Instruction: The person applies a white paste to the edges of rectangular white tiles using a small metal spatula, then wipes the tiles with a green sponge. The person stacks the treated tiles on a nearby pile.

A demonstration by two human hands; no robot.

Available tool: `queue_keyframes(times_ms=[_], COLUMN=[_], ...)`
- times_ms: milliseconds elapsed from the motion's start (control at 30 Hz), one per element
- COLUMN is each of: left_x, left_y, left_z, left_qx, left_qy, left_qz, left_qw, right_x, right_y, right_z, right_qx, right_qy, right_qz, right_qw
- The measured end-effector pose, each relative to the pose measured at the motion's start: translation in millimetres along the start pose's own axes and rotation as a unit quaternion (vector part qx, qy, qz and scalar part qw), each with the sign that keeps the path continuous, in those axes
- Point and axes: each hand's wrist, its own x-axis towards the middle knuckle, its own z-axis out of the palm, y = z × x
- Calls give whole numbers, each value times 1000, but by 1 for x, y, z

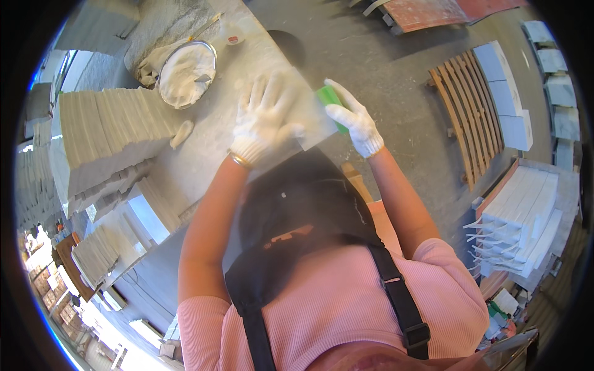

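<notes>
My left hand (263,117), in a white knit glove, lies flat with its fingers spread on a pale stone slab (312,127) at the right edge of the worktable (204,145). The right hand (357,123), gloved the same way, grips a green block (329,96) between thumb and fingers. That block is held against or just beside the slab's right edge; whether they touch I cannot tell. It looks like a sanding block, but its working face is hidden.
A metal bowl (215,65) of white powdery material stands at the table's far left. Closer in rises a stack of thin slabs (117,127). A small white container (232,35) sits beyond the bowl. Rightward on the floor are a wooden pallet (465,117) and strapped white boards (520,210).
</notes>
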Motion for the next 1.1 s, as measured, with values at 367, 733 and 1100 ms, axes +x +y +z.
queue_keyframes(times_ms=[367,733,1100], left_x=[-1,-3,14], left_y=[0,0,3], left_z=[3,4,-26], left_qx=[-24,-45,-10], left_qy=[-11,-10,-62], left_qz=[-6,-16,34], left_qw=[1000,999,997], right_x=[-15,-24,37], right_y=[-3,-8,0], right_z=[-9,-17,-35], right_qx=[-258,-234,-47], right_qy=[-2,-41,17], right_qz=[-113,-78,-25], right_qw=[959,968,998])
